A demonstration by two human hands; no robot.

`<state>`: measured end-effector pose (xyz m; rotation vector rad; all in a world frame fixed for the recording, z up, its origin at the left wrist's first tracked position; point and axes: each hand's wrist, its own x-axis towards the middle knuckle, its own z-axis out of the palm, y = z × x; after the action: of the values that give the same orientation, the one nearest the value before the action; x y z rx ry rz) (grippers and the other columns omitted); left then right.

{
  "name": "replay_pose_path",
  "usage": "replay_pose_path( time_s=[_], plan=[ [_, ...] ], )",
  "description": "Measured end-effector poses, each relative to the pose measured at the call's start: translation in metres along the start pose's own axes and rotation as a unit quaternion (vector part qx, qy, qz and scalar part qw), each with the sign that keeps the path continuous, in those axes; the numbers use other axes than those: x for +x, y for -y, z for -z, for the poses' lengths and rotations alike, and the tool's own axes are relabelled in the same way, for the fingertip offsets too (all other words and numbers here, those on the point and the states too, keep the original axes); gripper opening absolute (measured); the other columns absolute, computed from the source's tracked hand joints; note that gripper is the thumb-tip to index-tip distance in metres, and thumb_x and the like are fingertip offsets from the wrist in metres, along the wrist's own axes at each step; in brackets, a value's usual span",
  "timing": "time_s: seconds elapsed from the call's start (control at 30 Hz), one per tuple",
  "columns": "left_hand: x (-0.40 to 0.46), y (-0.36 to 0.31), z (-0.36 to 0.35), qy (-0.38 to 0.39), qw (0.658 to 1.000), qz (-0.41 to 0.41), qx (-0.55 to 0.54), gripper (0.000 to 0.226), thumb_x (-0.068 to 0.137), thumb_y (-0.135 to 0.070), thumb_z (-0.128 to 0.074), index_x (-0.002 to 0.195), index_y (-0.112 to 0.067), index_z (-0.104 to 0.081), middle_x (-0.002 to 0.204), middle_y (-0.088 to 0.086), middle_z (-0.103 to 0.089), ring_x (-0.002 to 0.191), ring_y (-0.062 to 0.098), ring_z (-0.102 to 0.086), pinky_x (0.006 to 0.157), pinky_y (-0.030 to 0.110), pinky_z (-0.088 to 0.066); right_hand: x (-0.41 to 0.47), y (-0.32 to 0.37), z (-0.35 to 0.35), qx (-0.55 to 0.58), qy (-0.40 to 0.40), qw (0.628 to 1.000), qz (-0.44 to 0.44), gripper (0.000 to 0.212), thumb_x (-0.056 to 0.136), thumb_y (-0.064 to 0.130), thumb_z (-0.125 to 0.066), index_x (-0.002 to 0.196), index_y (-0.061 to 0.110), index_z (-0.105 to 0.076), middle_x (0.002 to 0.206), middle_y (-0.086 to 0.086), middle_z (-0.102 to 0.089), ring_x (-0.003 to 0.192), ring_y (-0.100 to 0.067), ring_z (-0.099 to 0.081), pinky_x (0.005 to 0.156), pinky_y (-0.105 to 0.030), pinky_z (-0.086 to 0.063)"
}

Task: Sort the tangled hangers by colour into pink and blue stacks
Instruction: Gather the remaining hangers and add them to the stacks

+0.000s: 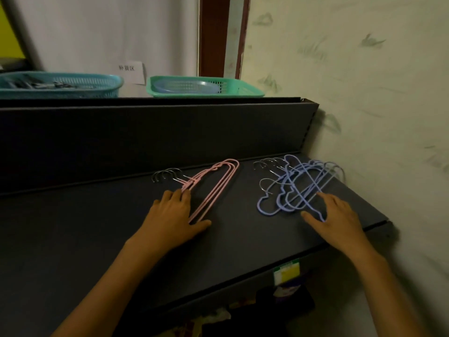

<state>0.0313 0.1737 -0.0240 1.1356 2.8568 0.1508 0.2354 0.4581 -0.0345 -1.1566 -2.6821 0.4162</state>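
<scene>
On the dark shelf [121, 227] the sorting looked nearly finished: the pink hangers [213, 188] lay nested in one stack, well apart from the blue hangers [298, 188], which still sprawled loosely. The left hand [172, 215] rested flat-fingered on the pink stack; the right hand [335, 215], fingers spread, touched the blue pile, seemingly needing squaring up.

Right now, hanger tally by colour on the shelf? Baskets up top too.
Pink hangers: 3, going by the loops and hooks, stacked under the left hand
Blue hangers: about 5, overlapping, exact count unclear, right hand on them
Baskets: 2, one teal basket and one green basket
Total: about 10
</scene>
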Motion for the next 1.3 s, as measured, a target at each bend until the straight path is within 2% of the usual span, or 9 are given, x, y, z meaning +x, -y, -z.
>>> replay_pose_path(
  time_s=[0.3, 0.5, 0.6, 0.67, 0.8, 0.97, 1.07, 1.2, 1.3],
  plan=[
    [0.019, -0.030, -0.007, -0.059, 0.991, 0.103, -0.059, 0.083, 0.081, -0.061, -0.054, 0.144, -0.015, -0.025, 0.142, 0.010, -0.040, 0.129, 0.027, -0.035, 0.106, 0.045, -0.032, 0.014, -0.028, 0.006, 0.122, 0.019, 0.991, 0.053, 0.080, 0.078, 0.060, -0.062, 0.143, 0.026, -0.030, 0.138, -0.006, -0.046, 0.124, -0.026, -0.045, 0.096, -0.044, -0.045],
    [0.005, -0.021, -0.005, -0.060, 0.976, 0.146, -0.150, 0.077, 0.078, -0.047, -0.067, 0.141, -0.022, -0.032, 0.135, 0.008, -0.047, 0.121, 0.025, -0.044, 0.099, 0.046, -0.042, 0.004, -0.020, 0.000, 0.155, 0.005, 0.971, 0.182, 0.059, 0.082, 0.051, -0.062, 0.134, 0.031, -0.042, 0.119, 0.003, -0.049, 0.105, -0.012, -0.050, 0.088, -0.030, -0.047],
    [-0.007, -0.015, -0.007, -0.063, 0.970, 0.157, -0.175, 0.076, 0.076, -0.035, -0.072, 0.140, -0.020, -0.034, 0.136, 0.009, -0.046, 0.120, 0.025, -0.044, 0.099, 0.044, -0.042, 0.007, -0.021, 0.000, 0.182, 0.056, 0.950, 0.248, 0.052, 0.084, 0.045, -0.062, 0.132, 0.037, -0.044, 0.114, 0.009, -0.051, 0.096, -0.005, -0.051, 0.085, -0.027, -0.049],
    [-0.016, -0.012, -0.011, -0.071, 0.964, 0.172, -0.190, 0.077, 0.075, -0.030, -0.075, 0.140, -0.020, -0.035, 0.136, 0.008, -0.044, 0.121, 0.025, -0.043, 0.100, 0.043, -0.041, 0.011, -0.020, 0.001, 0.207, 0.086, 0.932, 0.286, 0.050, 0.084, 0.043, -0.063, 0.130, 0.041, -0.043, 0.119, 0.013, -0.053, 0.103, -0.002, -0.053, 0.089, -0.029, -0.049],
    [-0.026, -0.008, -0.019, -0.075, 0.964, 0.191, -0.169, 0.082, 0.070, -0.036, -0.077, 0.139, -0.021, -0.036, 0.138, 0.006, -0.041, 0.121, 0.023, -0.040, 0.099, 0.040, -0.039, 0.018, -0.004, -0.005, 0.216, 0.111, 0.902, 0.356, 0.049, 0.084, 0.033, -0.066, 0.130, 0.035, -0.048, 0.121, 0.015, -0.054, 0.113, 0.005, -0.050, 0.099, -0.024, -0.044],
    [-0.018, -0.022, -0.019, -0.093, 0.971, 0.181, -0.122, 0.088, 0.074, -0.054, -0.068, 0.144, -0.019, -0.027, 0.143, 0.008, -0.037, 0.127, 0.025, -0.037, 0.105, 0.042, -0.034, 0.049, -0.006, 0.003, 0.224, 0.042, 0.897, 0.380, 0.042, 0.084, 0.022, -0.066, 0.124, 0.028, -0.055, 0.118, 0.006, -0.057, 0.107, -0.003, -0.054, 0.094, -0.026, -0.048],
    [-0.009, -0.028, -0.020, -0.093, 0.973, 0.186, -0.101, 0.090, 0.076, -0.062, -0.060, 0.146, -0.019, -0.023, 0.146, 0.008, -0.035, 0.129, 0.026, -0.035, 0.107, 0.043, -0.030, 0.093, -0.017, 0.013, 0.139, 0.032, 0.919, 0.369, 0.054, 0.080, 0.032, -0.071, 0.129, 0.028, -0.050, 0.132, 0.005, -0.051, 0.122, -0.010, -0.045, 0.105, -0.037, -0.040],
    [-0.004, -0.028, -0.021, -0.107, 0.971, 0.192, -0.091, 0.086, 0.078, -0.064, -0.055, 0.145, -0.020, -0.024, 0.145, 0.008, -0.037, 0.129, 0.026, -0.036, 0.105, 0.043, -0.032, 0.138, -0.019, 0.023, 0.069, 0.154, 0.930, 0.326, 0.089, 0.058, 0.063, -0.075, 0.136, 0.035, -0.042, 0.143, 0.008, -0.041, 0.131, -0.012, -0.036, 0.111, -0.038, -0.032],
    [-0.003, -0.027, -0.020, -0.109, 0.969, 0.195, -0.100, 0.084, 0.078, -0.061, -0.057, 0.145, -0.020, -0.025, 0.144, 0.008, -0.039, 0.128, 0.025, -0.037, 0.104, 0.043, -0.033, 0.161, -0.013, 0.020, 0.033, 0.201, 0.928, 0.313, 0.099, 0.053, 0.067, -0.074, 0.139, 0.038, -0.035, 0.150, 0.010, -0.031, 0.136, -0.014, -0.029, 0.113, -0.039, -0.028]
  ],
)
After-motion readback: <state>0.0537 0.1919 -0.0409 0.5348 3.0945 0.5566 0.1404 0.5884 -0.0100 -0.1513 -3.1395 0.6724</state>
